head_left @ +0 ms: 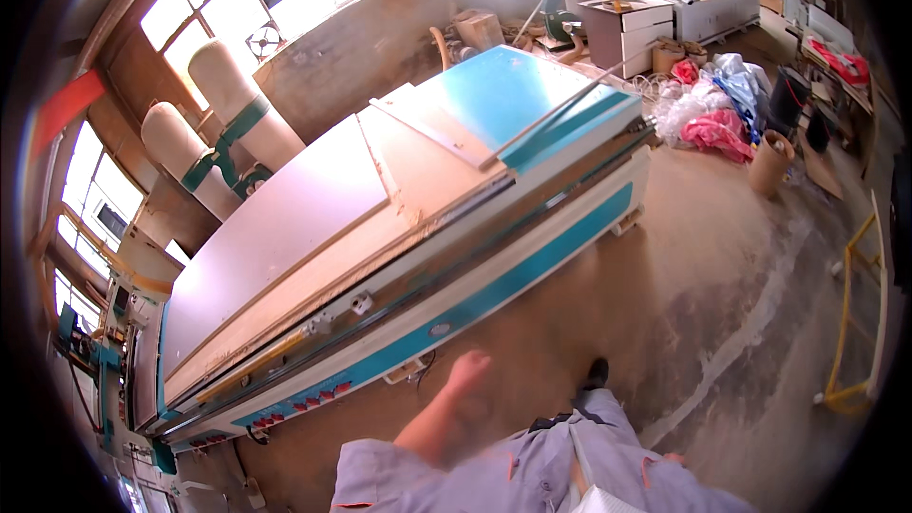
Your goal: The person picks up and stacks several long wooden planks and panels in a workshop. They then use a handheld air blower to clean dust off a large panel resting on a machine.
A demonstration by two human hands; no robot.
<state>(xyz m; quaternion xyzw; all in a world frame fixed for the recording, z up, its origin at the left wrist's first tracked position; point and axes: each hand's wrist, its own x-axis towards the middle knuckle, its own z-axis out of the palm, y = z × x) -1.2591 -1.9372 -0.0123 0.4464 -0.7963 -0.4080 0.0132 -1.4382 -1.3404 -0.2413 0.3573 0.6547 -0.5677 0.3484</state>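
My left hand (pixel 468 369) hangs above the floor, beside the near side of a long white and teal machine (pixel 439 330). It looks loosely curled, is a little blurred, and shows nothing in it. Only a small patch of skin at the right edge of my grey clothing shows of what appears to be my right hand (pixel 674 458); its fingers are hidden. On the machine's top lie a large pale board (pixel 285 218) and a narrow board strip (pixel 432 133), with sawdust around them.
Red switches (pixel 318 397) line the machine's near side. Two dust collector bags (pixel 228 85) rise behind it. Plastic bags (pixel 722 100) and a brown cylindrical bin (pixel 770 163) stand at the far right. A yellow metal frame (pixel 845 323) is at the right. Concrete floor (pixel 703 275) lies between.
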